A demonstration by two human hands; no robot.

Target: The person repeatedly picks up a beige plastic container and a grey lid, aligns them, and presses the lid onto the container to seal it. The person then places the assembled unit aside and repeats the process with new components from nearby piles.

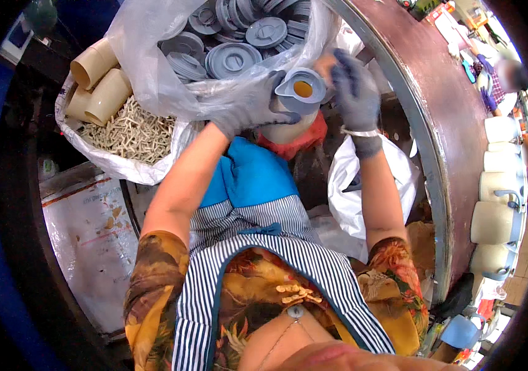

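Note:
Between my knees stands a cream jug (279, 132) with a grey-blue spouted collar (317, 85) round its top; orange-yellow shows through the opening. My left hand (253, 104), in a grey glove, wraps its thumb and fingers round the collar's left side. Close to the right side of the collar is my right hand (358, 93), also gloved. Its fingers are smeared by motion, and I cannot tell whether they hold anything. Red material (306, 141) lies against the jug's lower part, and the jug's base is hidden.
Ahead, a clear plastic bag (146, 52) holds several grey round lids (233, 60). At the left, a white sack (69, 133) contains cream cylinders (108, 96) and small pale pieces (133, 133). A white bag (344, 185) sits right. Several cream jugs (492, 222) line the brown table (443, 123).

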